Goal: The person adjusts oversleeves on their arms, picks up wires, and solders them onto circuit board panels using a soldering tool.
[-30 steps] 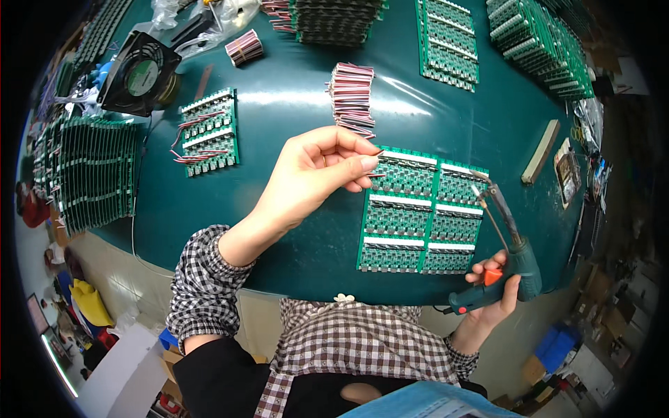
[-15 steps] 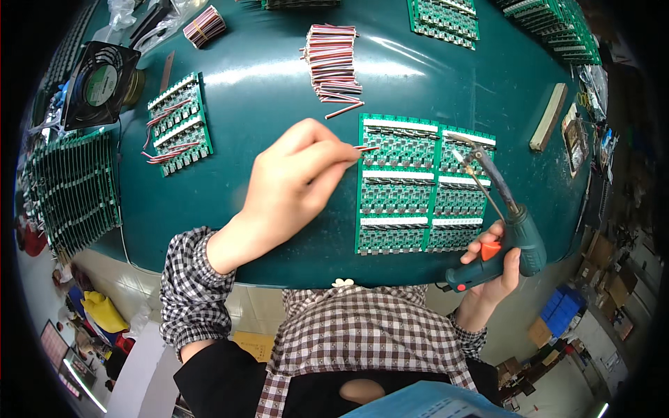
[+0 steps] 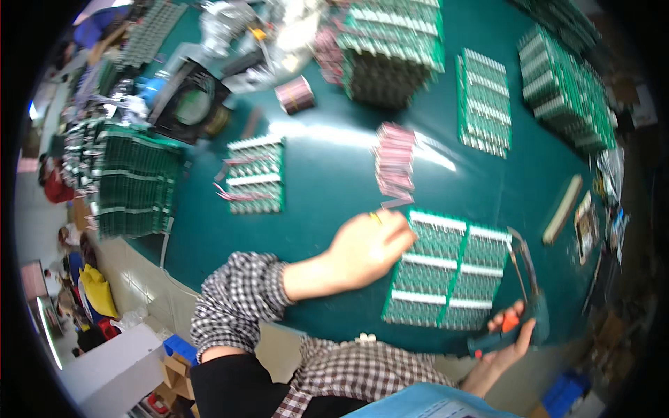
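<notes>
My left hand (image 3: 366, 252) is closed in a pinch at the upper left corner of a green circuit board panel (image 3: 446, 268) with white connector rows. Blur hides whatever lies between its fingertips. A small yellow spot shows on that hand. At the panel's right, my right hand (image 3: 512, 341) is wrapped round a dark green soldering gun (image 3: 540, 317) with an orange-red trigger. The gun's bent tip points up beside the panel's upper right corner. Just beyond my left hand lies a pile of short red, white and dark wires (image 3: 395, 160).
A smaller board (image 3: 256, 177) with wires lies left, near a black fan (image 3: 191, 103) and stacked boards (image 3: 136, 184). More board stacks (image 3: 390, 49) (image 3: 564, 87) stand at the back. A banded wire bundle (image 3: 295, 95) sits back left; a pale bar (image 3: 562, 209) lies right.
The view has shifted, so the table appears lower and farther right. A short wire showed in my left fingertips before; now it is not visible. My right hand keeps its grip on the soldering gun.
</notes>
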The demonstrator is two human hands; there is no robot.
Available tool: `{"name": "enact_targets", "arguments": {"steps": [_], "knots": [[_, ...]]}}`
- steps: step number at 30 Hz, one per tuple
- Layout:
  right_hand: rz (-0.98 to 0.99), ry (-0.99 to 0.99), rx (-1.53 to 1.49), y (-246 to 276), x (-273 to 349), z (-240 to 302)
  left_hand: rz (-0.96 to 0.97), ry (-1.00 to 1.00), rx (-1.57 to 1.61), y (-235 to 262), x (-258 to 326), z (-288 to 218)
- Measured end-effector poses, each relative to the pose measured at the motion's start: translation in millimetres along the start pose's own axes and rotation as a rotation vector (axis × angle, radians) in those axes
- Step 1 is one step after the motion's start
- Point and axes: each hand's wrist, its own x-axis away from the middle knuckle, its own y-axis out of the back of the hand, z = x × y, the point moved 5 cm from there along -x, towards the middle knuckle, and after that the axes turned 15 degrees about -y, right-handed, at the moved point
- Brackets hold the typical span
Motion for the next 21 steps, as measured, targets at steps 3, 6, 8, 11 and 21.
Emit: {"name": "enact_targets", "arguments": {"steps": [3, 6, 8, 11, 21], "knots": [[0.114, 0.039, -0.039, -2.3, -3.0, -2.4, -0.020, -0.009, 0.005, 0.3, 4.6, -8.5], [0.060, 0.066, -0.085, 2.0, -2.9, -2.9, 0.020, -0.002, 0.000, 0.7, 2.1, -11.1], [-0.026, 0.139, -0.074, 6.1, -1.3, 1.5, -0.037, -0.031, 0.035, 0.4, -2.7, -9.8], [0.006, 0.187, -0.088, 12.3, 2.5, 7.7, -0.013, 0.000, 0.061, -2.3, -8.1, -8.2], [-0.050, 0.225, -0.112, 18.0, -3.5, 2.5, 0.044, 0.049, 0.086, -17.8, -7.1, -4.1]]}}
